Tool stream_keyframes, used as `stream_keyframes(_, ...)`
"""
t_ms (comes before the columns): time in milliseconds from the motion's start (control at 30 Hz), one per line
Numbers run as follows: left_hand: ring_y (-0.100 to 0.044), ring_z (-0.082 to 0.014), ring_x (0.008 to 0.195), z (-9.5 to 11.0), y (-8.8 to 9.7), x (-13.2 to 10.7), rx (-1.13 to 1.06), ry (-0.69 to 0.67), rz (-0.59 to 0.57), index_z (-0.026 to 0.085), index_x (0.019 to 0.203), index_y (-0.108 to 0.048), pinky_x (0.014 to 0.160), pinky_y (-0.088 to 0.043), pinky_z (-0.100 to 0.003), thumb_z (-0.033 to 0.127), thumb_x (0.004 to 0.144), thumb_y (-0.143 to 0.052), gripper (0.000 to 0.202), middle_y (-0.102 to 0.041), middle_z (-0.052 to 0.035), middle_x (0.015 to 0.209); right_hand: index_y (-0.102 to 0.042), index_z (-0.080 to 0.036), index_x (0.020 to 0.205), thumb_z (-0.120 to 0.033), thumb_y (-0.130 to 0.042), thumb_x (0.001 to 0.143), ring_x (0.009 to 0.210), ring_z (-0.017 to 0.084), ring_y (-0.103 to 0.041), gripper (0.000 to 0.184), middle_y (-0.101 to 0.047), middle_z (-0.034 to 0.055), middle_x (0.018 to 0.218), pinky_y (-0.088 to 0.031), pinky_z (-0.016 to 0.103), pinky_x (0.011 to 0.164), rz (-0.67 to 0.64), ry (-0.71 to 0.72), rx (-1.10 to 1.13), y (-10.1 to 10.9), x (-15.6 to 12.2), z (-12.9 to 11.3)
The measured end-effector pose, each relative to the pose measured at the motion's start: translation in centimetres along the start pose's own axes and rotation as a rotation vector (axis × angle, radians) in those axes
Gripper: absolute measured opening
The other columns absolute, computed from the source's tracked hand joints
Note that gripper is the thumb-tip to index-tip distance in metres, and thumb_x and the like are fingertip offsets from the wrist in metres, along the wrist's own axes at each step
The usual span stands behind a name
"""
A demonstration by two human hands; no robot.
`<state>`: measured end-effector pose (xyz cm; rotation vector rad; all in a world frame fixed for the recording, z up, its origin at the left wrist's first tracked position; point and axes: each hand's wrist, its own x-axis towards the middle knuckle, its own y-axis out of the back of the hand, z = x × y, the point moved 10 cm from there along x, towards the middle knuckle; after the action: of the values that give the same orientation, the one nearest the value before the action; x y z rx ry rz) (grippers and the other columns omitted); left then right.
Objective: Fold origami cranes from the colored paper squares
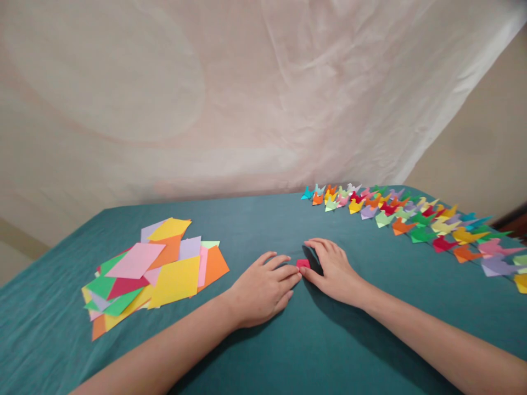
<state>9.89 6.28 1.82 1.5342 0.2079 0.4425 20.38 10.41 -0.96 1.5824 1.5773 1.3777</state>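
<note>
A small folded piece of red-pink paper [303, 264] lies on the green cloth between my two hands. My left hand [263, 288] rests palm down with its fingers stretched and spread, and one fingertip meets the paper's left edge. From the other side, my right hand [331, 269] touches the paper's lower edge with its thumb. The index finger of that hand arches beyond the paper, leaving a shadowed gap between finger and thumb. Neither hand is wrapped round the paper. Its fold details are too small to make out.
Loose paper sheets [175, 282] in yellow, orange, green, pink and lilac lie in an overlapping pile on the left. Rows of folded paper birds [422, 235] stand along the right side. Green cloth [247, 219] covers the table; a pale fabric sheet [230, 109] hangs behind it.
</note>
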Motion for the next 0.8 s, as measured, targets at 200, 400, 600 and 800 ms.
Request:
stream_keyframes(200, -0.037, -0.0234, 0.123, -0.1, 0.1, -0.1, -0.01, 0.0, -0.005, 0.021, 0.128, -0.046, 0.106, -0.022, -0.04, 0.029, 0.091, -0.04, 0.038, -0.054, -0.0043, 0.125, -0.043, -0.016, 0.123, -0.042, -0.052, 0.079, 0.117, 0.029, -0.041, 0.052, -0.047, 0.015, 0.125, -0.033, 0.046, 0.096, -0.047, -0.04, -0.027, -0.2, 0.4, 1.2)
stream_keyframes(400, -0.037, -0.0228, 0.123, 0.0, 0.0, -0.1, -0.013, -0.005, 0.001, 0.021, 0.127, -0.046, 0.106, -0.023, -0.04, 0.029, 0.091, -0.04, 0.038, -0.054, -0.0042, 0.124, -0.043, -0.015, 0.123, -0.042, -0.052, 0.079, 0.118, 0.028, -0.039, 0.052, -0.046, 0.0147, 0.126, -0.033, 0.045, 0.096, -0.057, -0.047, -0.028, -0.2, 0.4, 1.9)
stream_keyframes(600, -0.037, -0.0223, 0.124, -0.1, 0.1, -0.1, -0.018, -0.001, 0.006, 0.021, 0.126, -0.048, 0.106, -0.022, -0.039, 0.028, 0.091, -0.04, 0.037, -0.055, -0.0046, 0.124, -0.045, -0.016, 0.121, -0.041, -0.052, 0.079, 0.118, 0.027, -0.04, 0.05, -0.046, 0.0138, 0.126, -0.032, 0.043, 0.097, -0.063, -0.062, -0.023, -0.2, 0.5, 2.1)
stream_keyframes(800, -0.038, -0.0227, 0.123, 0.0, 0.2, -0.1, -0.017, -0.001, 0.008, 0.02, 0.125, -0.049, 0.106, -0.023, -0.039, 0.028, 0.091, -0.04, 0.036, -0.055, -0.0043, 0.123, -0.048, -0.018, 0.118, -0.039, -0.052, 0.08, 0.116, 0.026, -0.041, 0.044, -0.048, 0.0121, 0.124, -0.033, 0.045, 0.096, -0.037, -0.044, -0.01, -0.1, 0.4, 2.5)
